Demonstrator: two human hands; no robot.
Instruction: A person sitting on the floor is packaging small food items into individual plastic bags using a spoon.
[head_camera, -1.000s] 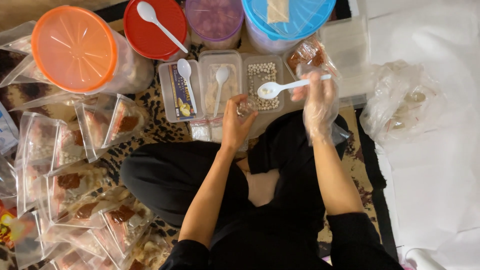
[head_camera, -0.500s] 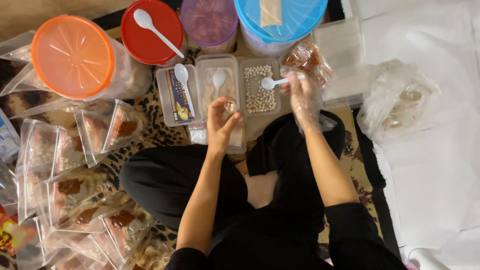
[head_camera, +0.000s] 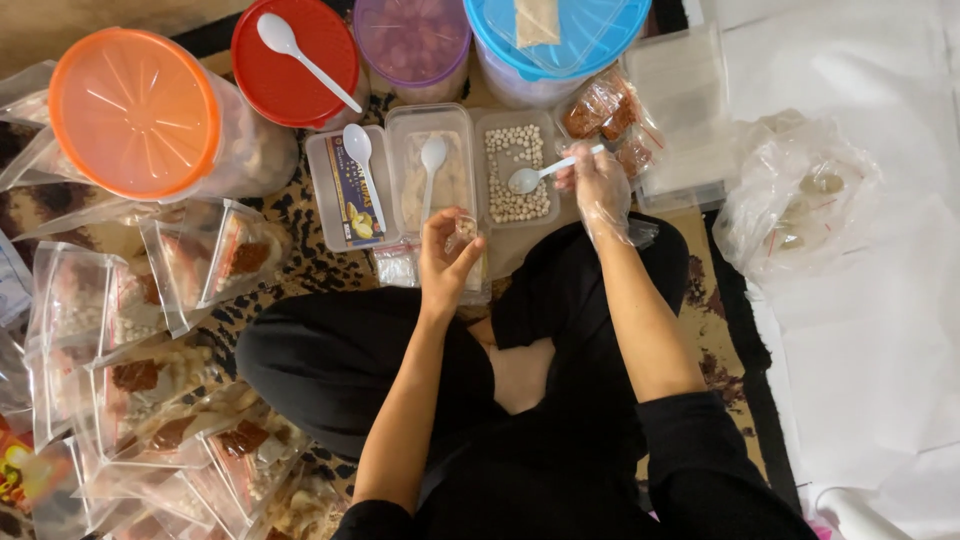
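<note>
While the gloved right hand (head_camera: 598, 180) pinches a white spoon (head_camera: 545, 171), its long axis runs left-right, bowl pointing left over the tray of pale beads (head_camera: 517, 172). Nearer, the left hand (head_camera: 445, 258) grips a small clear pouch (head_camera: 466, 243), its contents hard to make out.

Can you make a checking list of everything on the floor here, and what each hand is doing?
Surface: animal-print mat on the floor, white sheet at the right.
Job's things: white plastic spoon over the tray of pale round beads; small clear bag.
Clutter: filled clear packets, orange-lidded tub, red lid with a spoon on it, crumpled plastic bag.
Grippers: left hand pinches the small bag; right hand, in a clear glove, holds the spoon handle.
Cables: nothing seen.
Surroundings: the person's black-clothed crossed legs.
</note>
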